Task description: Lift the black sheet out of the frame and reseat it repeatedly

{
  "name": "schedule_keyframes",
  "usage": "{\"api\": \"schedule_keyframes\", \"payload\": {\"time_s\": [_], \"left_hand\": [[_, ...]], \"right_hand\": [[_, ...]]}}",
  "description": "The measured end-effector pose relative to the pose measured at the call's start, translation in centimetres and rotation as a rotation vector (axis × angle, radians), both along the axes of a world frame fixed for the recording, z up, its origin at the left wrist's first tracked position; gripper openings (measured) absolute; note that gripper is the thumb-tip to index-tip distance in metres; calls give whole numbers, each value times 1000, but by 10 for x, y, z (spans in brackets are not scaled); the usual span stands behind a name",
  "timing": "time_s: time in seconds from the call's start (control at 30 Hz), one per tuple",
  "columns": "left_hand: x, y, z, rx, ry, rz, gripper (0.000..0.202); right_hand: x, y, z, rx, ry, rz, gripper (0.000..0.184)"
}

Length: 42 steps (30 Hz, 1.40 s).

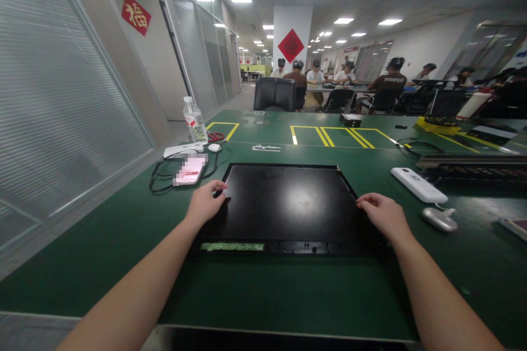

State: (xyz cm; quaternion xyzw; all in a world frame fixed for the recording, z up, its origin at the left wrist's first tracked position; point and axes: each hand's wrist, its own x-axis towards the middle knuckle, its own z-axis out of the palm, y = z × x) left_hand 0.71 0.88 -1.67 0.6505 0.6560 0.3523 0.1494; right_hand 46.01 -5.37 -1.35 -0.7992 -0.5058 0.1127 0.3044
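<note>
Pinching a glossy rectangular panel (pixel 280 203), bare hands (pixel 206 203), smooth green tabletop (pixel 288 290)

The person's 2 hands (pixel 206 202) (pixel 382 215), 1 black panel (pixel 284 203), 1 clear bottle (pixel 195 122)

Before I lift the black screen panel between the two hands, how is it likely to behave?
The black screen panel is probably fairly stiff, since it lies flat with straight edges. Its broad face, showing a bright reflection, may be smooth and slippery. The narrow green strip exposed along its near edge may be fragile if pressed.
</note>
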Motion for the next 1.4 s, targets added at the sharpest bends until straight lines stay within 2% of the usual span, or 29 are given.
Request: {"api": "schedule_keyframes", "payload": {"time_s": [0.67, 0.8, 0.97, 1.13, 1.4], "left_hand": [[-4, 1, 5, -51, 143, 5, 25], [-13, 4, 7, -85, 271, 49, 37], [-21, 9, 0, -154, 462, 73, 48], [-21, 10, -2, -181, 503, 0, 44], [-17, 9, 1, -160, 523, -13, 37]], "right_hand": [[1, 2, -3, 0, -29, 8, 21], [1, 2, -1, 6, -25, 0, 21], [0, 1, 1, 7, -11, 0, 22], [0, 0, 1, 22, 0, 1, 22], [4, 2, -4, 39, 43, -1, 22]]}}
